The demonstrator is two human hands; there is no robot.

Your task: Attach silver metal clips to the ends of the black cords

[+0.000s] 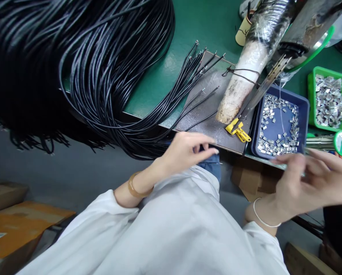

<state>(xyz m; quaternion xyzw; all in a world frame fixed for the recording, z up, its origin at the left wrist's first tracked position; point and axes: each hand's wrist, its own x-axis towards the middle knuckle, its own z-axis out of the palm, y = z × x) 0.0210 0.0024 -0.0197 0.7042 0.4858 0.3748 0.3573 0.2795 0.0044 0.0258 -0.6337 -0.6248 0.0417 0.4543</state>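
Two bare hands are over the front edge of the green tabletop [199,19], and the black cables [156,116] you are working beside run just beyond your left hand [185,151]. Their tips fan out over a dark plate [213,130], farther from you than your left fingers, while the thick bulk of the bundle hangs over the edge to the left. Your left fingers are released: thumb and index reach to the right, tips slightly parted with a narrow gap between them. A yellow clip [242,134] lies on the plate, near those tips, to the right. Your right hand [314,179] is blurred, its fingers partly curled by the near rim of the blue tray [276,124], which has small metal clips [294,131] scattered along its sides; you cannot tell whether those fingers grasp one or touch the rim.
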